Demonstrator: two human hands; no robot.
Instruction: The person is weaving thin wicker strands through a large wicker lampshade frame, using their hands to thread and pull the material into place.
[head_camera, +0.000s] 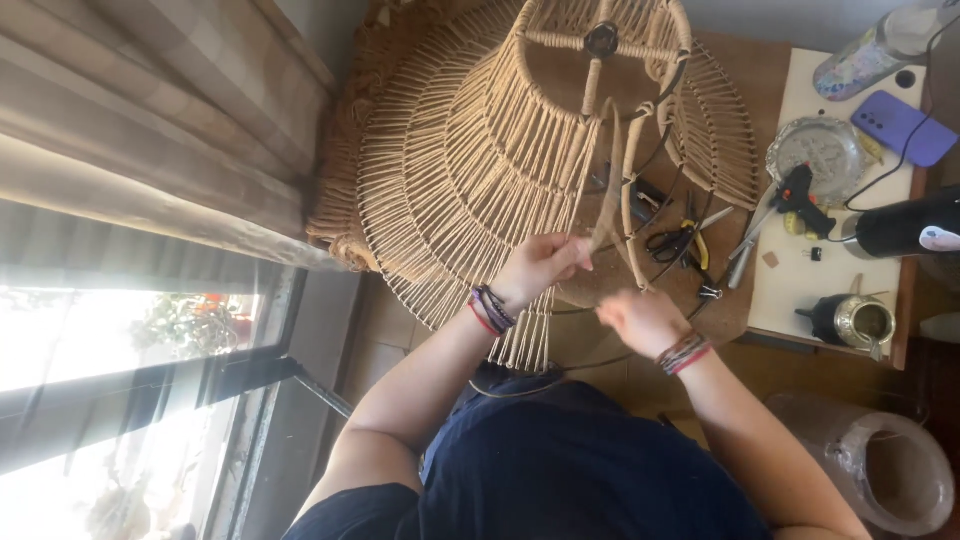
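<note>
A large tiered lampshade frame (470, 150) wrapped in tan cord stands on a brown table (740, 70) in front of me. My left hand (540, 265) is closed on a flat tan strand (605, 215) that runs up along the frame's wire ribs. My right hand (645, 320) sits lower and to the right, fingers curled near the bare wire ring at the frame's bottom; what it grips is hidden. Both wrists wear several bracelets.
Scissors and yellow-handled pliers (685, 245) lie under the frame. A white side table (800, 280) carries a glue gun (800, 195), a glass dish (820, 150), a purple phone (900, 125), a bottle (880, 45) and a metal cup (860, 320). A plastic-wrapped roll (885, 465) lies lower right; a window and curtain stand left.
</note>
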